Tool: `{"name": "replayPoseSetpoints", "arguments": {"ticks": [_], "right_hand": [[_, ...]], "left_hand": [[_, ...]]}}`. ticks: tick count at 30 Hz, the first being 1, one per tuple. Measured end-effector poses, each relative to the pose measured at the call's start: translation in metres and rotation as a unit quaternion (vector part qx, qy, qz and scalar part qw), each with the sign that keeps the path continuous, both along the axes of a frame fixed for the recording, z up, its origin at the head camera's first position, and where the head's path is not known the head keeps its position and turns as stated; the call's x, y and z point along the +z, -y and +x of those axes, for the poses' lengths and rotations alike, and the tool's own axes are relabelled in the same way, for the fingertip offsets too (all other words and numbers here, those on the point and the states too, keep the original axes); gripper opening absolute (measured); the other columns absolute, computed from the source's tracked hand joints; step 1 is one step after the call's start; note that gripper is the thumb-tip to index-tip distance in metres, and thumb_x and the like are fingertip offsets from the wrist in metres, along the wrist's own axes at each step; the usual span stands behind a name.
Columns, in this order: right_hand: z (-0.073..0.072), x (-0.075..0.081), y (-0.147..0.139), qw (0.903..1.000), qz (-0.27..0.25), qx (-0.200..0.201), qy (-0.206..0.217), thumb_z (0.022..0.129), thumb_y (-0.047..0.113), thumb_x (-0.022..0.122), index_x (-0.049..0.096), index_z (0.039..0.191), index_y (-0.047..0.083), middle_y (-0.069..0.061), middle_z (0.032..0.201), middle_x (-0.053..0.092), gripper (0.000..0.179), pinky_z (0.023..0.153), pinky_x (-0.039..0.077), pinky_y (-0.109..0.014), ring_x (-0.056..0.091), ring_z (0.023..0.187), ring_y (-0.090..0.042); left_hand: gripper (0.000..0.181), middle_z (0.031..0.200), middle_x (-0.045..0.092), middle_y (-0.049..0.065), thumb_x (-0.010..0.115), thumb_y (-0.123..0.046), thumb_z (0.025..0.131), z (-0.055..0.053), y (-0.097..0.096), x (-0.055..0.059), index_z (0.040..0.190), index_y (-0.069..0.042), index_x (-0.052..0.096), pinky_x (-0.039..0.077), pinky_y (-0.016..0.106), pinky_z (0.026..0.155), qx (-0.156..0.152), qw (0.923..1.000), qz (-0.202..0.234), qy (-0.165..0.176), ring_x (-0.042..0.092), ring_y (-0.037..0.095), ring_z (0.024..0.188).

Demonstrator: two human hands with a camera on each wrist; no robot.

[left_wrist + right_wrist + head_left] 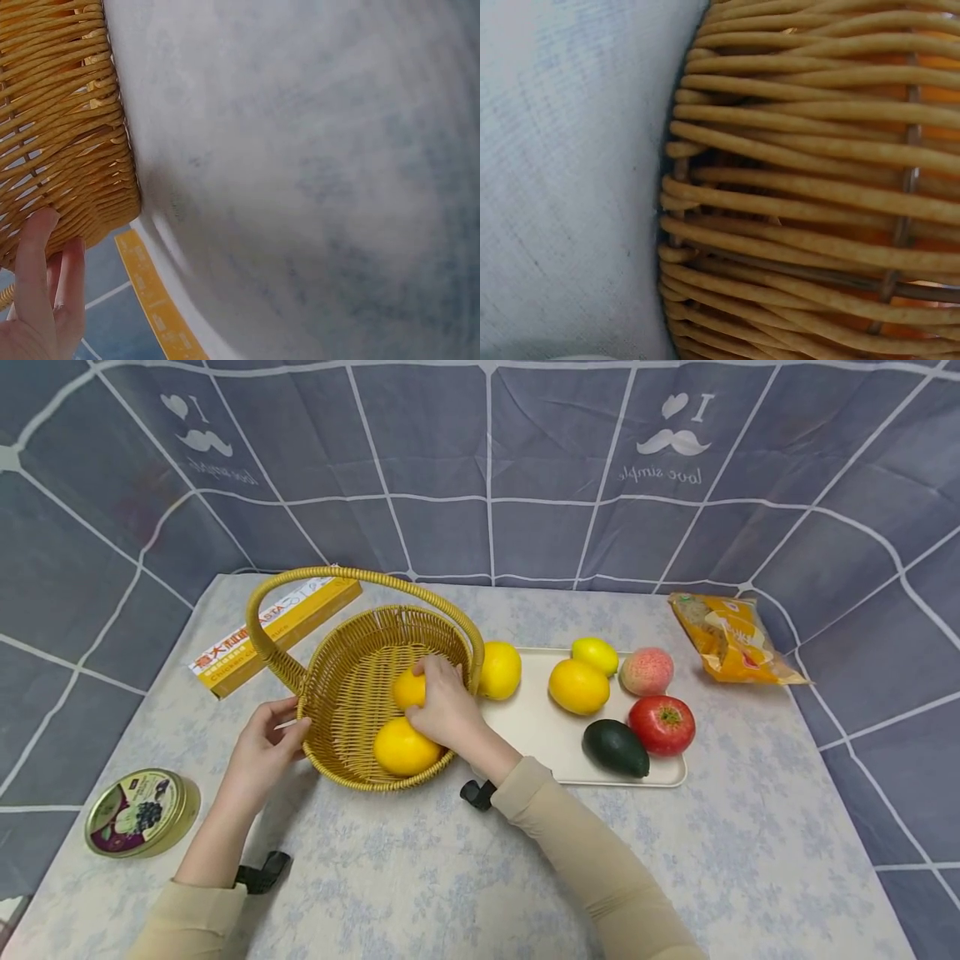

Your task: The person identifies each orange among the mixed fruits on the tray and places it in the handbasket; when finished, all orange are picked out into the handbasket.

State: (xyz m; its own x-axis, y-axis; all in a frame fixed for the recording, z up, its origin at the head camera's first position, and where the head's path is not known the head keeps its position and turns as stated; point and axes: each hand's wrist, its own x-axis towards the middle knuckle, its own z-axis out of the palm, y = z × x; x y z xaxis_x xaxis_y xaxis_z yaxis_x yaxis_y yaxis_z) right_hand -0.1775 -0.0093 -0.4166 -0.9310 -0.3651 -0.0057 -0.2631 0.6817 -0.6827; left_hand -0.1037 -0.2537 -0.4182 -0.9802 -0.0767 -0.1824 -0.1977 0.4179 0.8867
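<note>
- Right grip (442,702): fingers bent around one yellow fruit, the rear fruit (407,690), inside the basket. Part of the fruit is hidden by the hand.
- Left grip (266,743): thumb at the rim, fingers against the outer wall, holding the left side of the basket (341,727). The left wrist view shows fingertips touching the weave.
- Basket: quantity one, wicker, upright on the desk (390,877), with one arched handle (390,582). Contents: two yellow fruits, the rear one and the front fruit (407,748), which lies near the front wall. Bare weave shows to their left.
- Outside the right rim: one yellow fruit (499,670).
- Tray (528,752): quantity one, white, right of the basket. Toward its right end: one lemon (595,656), one larger yellow fruit (578,686), one peach (647,672), one red fruit (662,725), one dark green fruit (615,748).
- Tray middle: bare surface separates the basket side from this group.
- Left periphery: one box (307,622) behind the basket; one jar (138,812) near the left desk edge, apart from the basket.
- Right periphery: one bag (731,639) near the right rear corner.
- Rear edge: bounded by grey cloth (427,443). Forward of the basket and tray, a broad strip of desk lies beneath the forearms.
</note>
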Motion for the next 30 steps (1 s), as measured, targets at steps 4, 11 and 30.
{"name": "replayPoseSetpoints", "arguments": {"ticks": [4,11,30], "right_hand": [[0.002,0.000,-0.001,0.9999,-0.002,0.008,-0.012,0.085,0.007,0.066,0.051,0.125,0.008,-0.010,0.133,0.050,0.042,0.124,0.017,-0.046,0.040,0.138,-0.026],[0.015,0.004,-0.010,0.9983,-0.047,0.003,-0.034,0.089,0.013,0.061,0.056,0.128,0.012,-0.008,0.144,0.046,0.039,0.112,0.040,-0.043,0.039,0.139,-0.025],[0.019,0.021,-0.111,0.9415,-0.286,-0.136,-0.115,0.093,0.011,0.068,0.065,0.114,-0.001,-0.015,0.118,0.065,0.024,0.096,0.053,-0.037,0.059,0.113,-0.027]], "left_hand": [[0.058,0.146,0.040,0.026,0.045,-0.028,0.105,0.001,0.000,-0.001,0.149,0.003,0.026,0.055,0.013,0.074,0.001,1.0000,-0.004,0.005,0.050,-0.018,0.095],[0.057,0.147,0.039,0.026,0.045,-0.027,0.105,0.001,0.000,-0.002,0.151,0.002,0.026,0.054,0.013,0.073,0.006,0.9998,-0.006,0.016,0.049,-0.018,0.094],[0.057,0.146,0.040,0.029,0.045,-0.029,0.105,0.001,0.001,0.001,0.150,0.002,0.028,0.054,0.014,0.074,-0.005,0.9996,-0.027,0.004,0.050,-0.013,0.093]]}}
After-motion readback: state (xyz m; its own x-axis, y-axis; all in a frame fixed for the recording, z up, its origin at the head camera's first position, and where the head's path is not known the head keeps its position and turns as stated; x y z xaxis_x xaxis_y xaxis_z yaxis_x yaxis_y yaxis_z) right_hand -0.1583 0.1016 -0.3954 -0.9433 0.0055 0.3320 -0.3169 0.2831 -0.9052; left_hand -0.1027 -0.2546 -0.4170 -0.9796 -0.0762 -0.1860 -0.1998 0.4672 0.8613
